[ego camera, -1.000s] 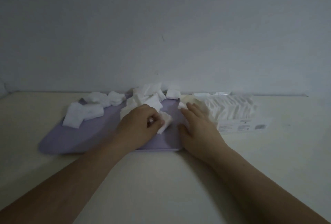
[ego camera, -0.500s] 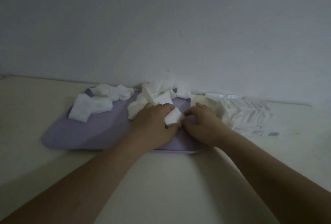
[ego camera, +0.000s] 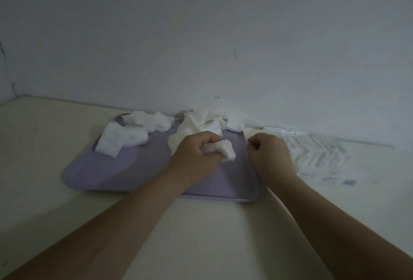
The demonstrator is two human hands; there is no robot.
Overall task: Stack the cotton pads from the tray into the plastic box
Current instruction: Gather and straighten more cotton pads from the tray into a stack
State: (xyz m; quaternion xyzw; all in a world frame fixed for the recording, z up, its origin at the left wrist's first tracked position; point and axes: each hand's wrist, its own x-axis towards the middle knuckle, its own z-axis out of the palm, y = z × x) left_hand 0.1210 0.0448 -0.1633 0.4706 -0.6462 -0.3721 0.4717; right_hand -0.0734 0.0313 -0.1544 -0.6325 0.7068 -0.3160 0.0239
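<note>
A lilac tray lies against the wall with white cotton pads heaped at its back left and back middle. My left hand rests over the tray's middle and is shut on a small bunch of cotton pads that sticks out to its right. My right hand is curled into a fist at the tray's right edge, with nothing visible in it. Just right of that hand sits the clear plastic box, filled with rows of stacked pads.
The cream tabletop meets a plain wall right behind the tray and box. A printed label marks the box's near side. The box's clear lid shows behind it.
The two hands were touching at the pads half a second ago; my right hand has drawn away to the right and closed. My left hand keeps its hold on the pads.
</note>
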